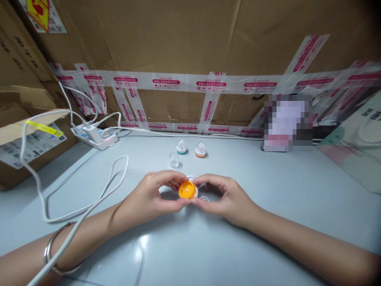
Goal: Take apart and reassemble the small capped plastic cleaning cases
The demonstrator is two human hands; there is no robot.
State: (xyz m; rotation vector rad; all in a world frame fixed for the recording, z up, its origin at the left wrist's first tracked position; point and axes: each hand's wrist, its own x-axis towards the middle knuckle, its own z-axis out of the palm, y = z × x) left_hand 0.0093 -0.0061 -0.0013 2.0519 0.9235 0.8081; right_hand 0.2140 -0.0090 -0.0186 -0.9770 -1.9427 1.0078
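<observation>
Between both hands is a round orange cup-like piece with a white rim at its right side, its hollow face turned toward the camera. The thumb and fingers of my left hand pinch its left edge, and those of my right hand pinch its right edge. White spoked pieces lie on the table just behind and right of it, partly hidden by my fingers. Farther back sit a clear cap, a clear-domed piece with a teal base and another with an orange base.
A white cable loops over the left of the table and across my left forearm. A power strip stands at the back left. Large taped cardboard walls the back. A blurred-out upright device and a printed box stand right.
</observation>
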